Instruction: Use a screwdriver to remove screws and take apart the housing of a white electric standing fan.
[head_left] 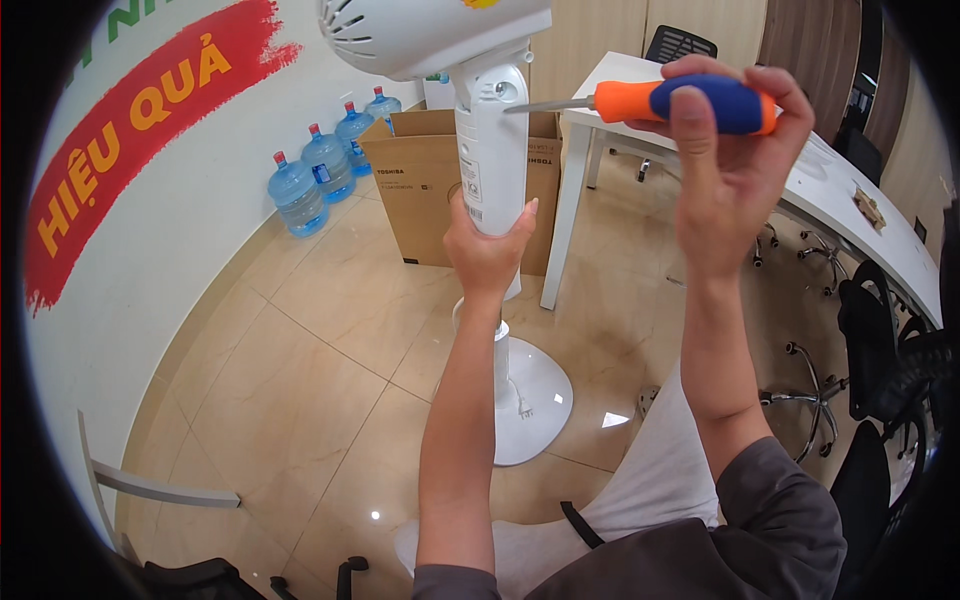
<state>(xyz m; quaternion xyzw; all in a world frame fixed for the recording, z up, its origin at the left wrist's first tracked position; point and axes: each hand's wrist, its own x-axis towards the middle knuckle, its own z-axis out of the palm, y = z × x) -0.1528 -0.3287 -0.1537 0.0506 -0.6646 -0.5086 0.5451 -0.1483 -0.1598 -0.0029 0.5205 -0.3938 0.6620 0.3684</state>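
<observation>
A white pedestal fan stands on the tiled floor, its column rising from a round base to the motor housing at the top edge. My left hand grips the column from below. My right hand holds a screwdriver with an orange and blue handle, lying level. Its metal tip touches a screw spot high on the column, just under the housing.
An open cardboard box stands behind the fan. Several blue water jugs line the white wall at left. A white table runs along the right, with black office chairs and chair bases beside it.
</observation>
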